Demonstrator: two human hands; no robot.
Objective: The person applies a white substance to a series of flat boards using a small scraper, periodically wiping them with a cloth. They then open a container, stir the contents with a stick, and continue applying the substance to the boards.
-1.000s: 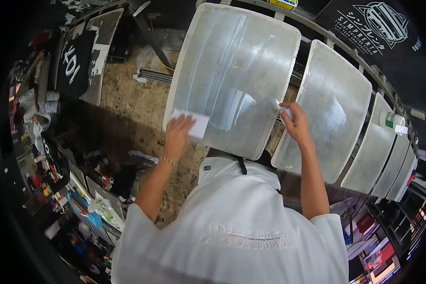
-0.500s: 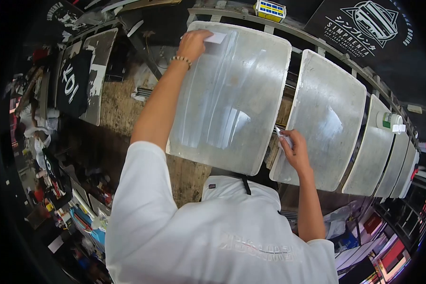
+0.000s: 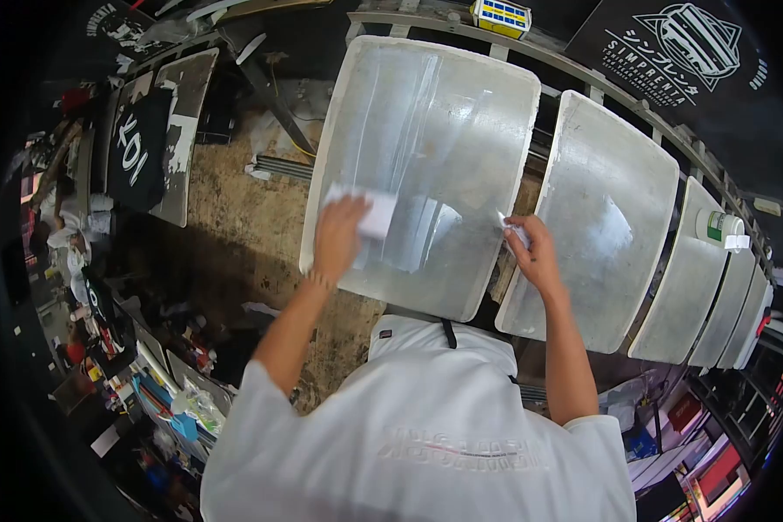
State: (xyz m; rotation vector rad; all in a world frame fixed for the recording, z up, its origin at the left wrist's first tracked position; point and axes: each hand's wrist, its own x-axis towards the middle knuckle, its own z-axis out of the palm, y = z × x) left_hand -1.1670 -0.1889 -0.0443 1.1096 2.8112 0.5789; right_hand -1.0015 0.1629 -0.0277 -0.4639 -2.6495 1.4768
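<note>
A large grey board (image 3: 444, 165) with pale edges and glossy streaks lies in the middle of the view. Over its lower left part is my left hand (image 3: 341, 233), blurred by motion, holding a white card (image 3: 378, 216) against or just above the surface. My right hand (image 3: 531, 250) is at the gap between this board and the second grey board (image 3: 605, 217). Its fingers pinch a small crumpled white piece (image 3: 515, 230) with a pointed tip near the large board's right edge.
More grey boards (image 3: 683, 278) line the right, with a white tub (image 3: 718, 228) on one. A yellow and blue box (image 3: 501, 17) stands at the top. A black shirt (image 3: 139, 148) lies on a board at left. Cluttered shelves fill the lower left.
My left hand first went up to the large board's top left corner, then came back down to its lower left with the card. My right hand shifted slightly up, still pinching the crumpled piece.
</note>
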